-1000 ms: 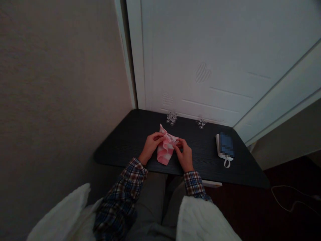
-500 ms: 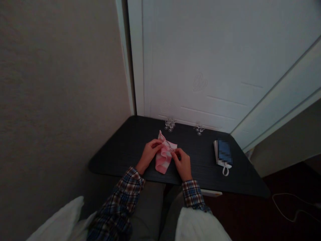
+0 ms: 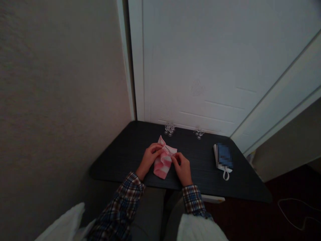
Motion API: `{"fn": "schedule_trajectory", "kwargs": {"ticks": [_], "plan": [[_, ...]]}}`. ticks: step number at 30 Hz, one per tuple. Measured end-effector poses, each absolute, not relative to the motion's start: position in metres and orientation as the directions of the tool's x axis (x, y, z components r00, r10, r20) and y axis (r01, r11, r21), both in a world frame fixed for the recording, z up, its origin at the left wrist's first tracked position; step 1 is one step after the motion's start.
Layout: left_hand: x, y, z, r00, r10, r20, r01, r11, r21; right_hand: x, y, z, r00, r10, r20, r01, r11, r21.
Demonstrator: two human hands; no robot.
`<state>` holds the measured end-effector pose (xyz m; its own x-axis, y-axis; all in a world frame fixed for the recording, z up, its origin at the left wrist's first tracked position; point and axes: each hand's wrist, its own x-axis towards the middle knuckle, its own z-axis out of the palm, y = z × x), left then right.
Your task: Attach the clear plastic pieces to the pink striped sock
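Note:
A pink-and-white cloth [image 3: 163, 164], folded like a small pouch, is held just above or against the dark table [image 3: 120, 157] near its front edge. My left hand [image 3: 149, 157] pinches its upper left edge between thumb and fingers. On the opposite side, my right hand [image 3: 182, 164] grips the upper right edge with thumb and index finger. Between the hands the cloth's top edge gapes slightly, and one corner points up. Whatever lies inside the folds is hidden.
At the back of the table stand small clear stemmed glasses, one cluster [image 3: 170, 129] on the left and a smaller cluster [image 3: 199, 133] on the right. A blue and white booklet-like item [image 3: 224, 155] with a white loop lies at the right. A white panel [image 3: 190, 67] rises behind.
The gap at the cloth's top edge looks narrower, and its lower end has shifted slightly left. Both hands keep their grip. The whole view has tilted up a little.

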<state>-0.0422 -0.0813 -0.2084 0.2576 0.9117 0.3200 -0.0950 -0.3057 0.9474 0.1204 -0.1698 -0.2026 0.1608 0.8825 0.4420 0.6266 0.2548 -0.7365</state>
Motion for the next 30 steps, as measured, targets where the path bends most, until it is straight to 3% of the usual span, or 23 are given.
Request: {"fn": "schedule_trajectory", "kwargs": {"ticks": [16, 30], "plan": [[-0.043, -0.084, -0.208, 0.274, 0.906, 0.323, -0.071, -0.316, 0.946, 0.120, -0.166, -0.205, 0.200, 0.867, 0.457, 0.617, 0.251, -0.746], [-0.039, -0.090, -0.202, 0.378, 0.869, 0.319, -0.028, -0.333, 0.942, 0.126, -0.159, -0.219, 0.115, 0.893, 0.434, 0.678, 0.249, -0.692]]}}
